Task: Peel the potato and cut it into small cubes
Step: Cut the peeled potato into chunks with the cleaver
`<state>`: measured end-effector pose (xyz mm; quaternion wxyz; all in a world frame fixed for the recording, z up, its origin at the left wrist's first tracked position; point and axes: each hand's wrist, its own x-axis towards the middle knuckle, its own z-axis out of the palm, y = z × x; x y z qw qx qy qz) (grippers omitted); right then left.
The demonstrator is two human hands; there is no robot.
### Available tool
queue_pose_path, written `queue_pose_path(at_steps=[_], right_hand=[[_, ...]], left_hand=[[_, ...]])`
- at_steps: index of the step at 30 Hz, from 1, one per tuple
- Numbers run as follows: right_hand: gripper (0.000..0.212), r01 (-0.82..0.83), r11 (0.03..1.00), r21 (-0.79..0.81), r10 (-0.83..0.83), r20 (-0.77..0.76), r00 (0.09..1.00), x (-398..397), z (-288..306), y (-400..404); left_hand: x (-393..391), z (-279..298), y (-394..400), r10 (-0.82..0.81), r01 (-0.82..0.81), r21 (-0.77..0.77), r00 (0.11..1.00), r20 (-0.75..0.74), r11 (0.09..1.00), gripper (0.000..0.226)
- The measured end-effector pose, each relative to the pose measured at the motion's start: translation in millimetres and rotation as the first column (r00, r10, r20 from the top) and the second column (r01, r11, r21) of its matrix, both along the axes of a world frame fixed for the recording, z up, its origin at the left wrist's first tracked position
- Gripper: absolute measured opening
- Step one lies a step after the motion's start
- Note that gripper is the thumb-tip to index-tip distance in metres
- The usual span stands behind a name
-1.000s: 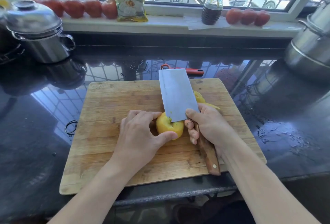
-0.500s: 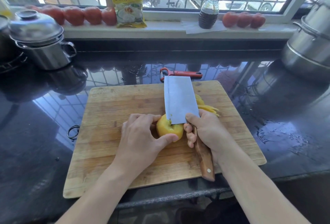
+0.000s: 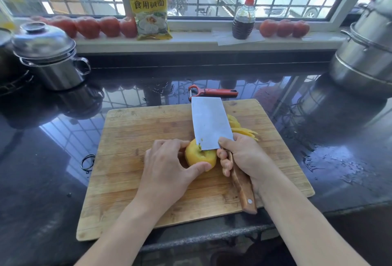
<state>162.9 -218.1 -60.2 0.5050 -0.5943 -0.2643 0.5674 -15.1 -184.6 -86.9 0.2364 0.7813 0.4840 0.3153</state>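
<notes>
head view. a peeled yellow potato (image 3: 200, 156) sits near the middle of a wooden cutting board (image 3: 131, 159) that lies on a dark, glossy bench (image 3: 42, 181). the left hand (image 3: 167, 168) curls over the potato's left side, thumb pressed against its near face and fingers bent across its top. the right hand (image 3: 244, 157) grips the wooden handle of a cleaver (image 3: 210, 125), forefinger laid along the base of the blade. the broad blade stands nearly upright with its lower edge set into the top of the potato; small bits of potato cling to the steel. cut potato slices (image 3: 244, 131) lie on the board just right of the blade, partly hidden behind it. an orange-red peeler (image 3: 214, 92) rests on the bench just beyond the board's far edge. a dark ring (image 3: 88, 162) lies on the bench beside the board's left edge. a lidded steel pot (image 3: 48, 56) stands at far left, stacked steel pots (image 3: 364, 53) at far right. on the windowsill (image 3: 191, 43) stand a yellow packet (image 3: 150, 11), a dark sauce bottle (image 3: 244, 19) with a red top, and rows of tomatoes (image 3: 95, 26).
</notes>
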Motion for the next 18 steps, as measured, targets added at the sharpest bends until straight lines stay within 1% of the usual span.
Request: queue_pose_path(at_steps=[3, 6, 9, 11, 12, 14, 16, 18], right_hand=[[0.012, -0.007, 1.000, 0.008, 0.007, -0.023, 1.000, 1, 1, 0], [0.012, -0.001, 1.000, 0.022, 0.001, -0.030, 1.000, 2, 0, 1], [0.012, 0.008, 1.000, 0.030, -0.008, -0.015, 1.000, 5, -2, -1], [0.015, 0.027, 0.999, 0.034, -0.026, -0.009, 1.000, 11, -1, -5], [0.016, 0.042, 0.998, 0.037, -0.042, -0.007, 0.999, 15, 1, -8], [0.017, 0.077, 0.996, 0.038, -0.077, -0.001, 0.997, 25, 4, -12], [0.017, 0.095, 0.995, 0.038, -0.095, 0.007, 0.995, 34, 8, -14], [0.017, 0.085, 0.995, 0.052, -0.088, 0.046, 0.995, 40, 11, -17]], left_hand=[[1, -1, 0, 0.013, -0.013, 0.000, 0.999, -0.040, 1.000, 0.059], [1, -1, 1, 0.004, -0.005, -0.014, 0.998, -0.067, 1.000, 0.064], [-2, 1, 4, -0.034, 0.033, -0.063, 0.999, -0.014, 0.997, 0.067], [-8, 4, 10, -0.115, 0.119, -0.093, 0.992, 0.041, 0.989, 0.056], [-11, 6, 16, -0.179, 0.181, -0.088, 0.983, 0.035, 0.980, 0.048], [-15, 15, 30, -0.326, 0.323, -0.075, 0.944, -0.045, 0.944, 0.040], [-16, 29, 47, -0.460, 0.445, -0.120, 0.872, -0.168, 0.887, 0.043], [-15, 43, 62, -0.572, 0.537, -0.196, 0.774, -0.271, 0.820, 0.051]])
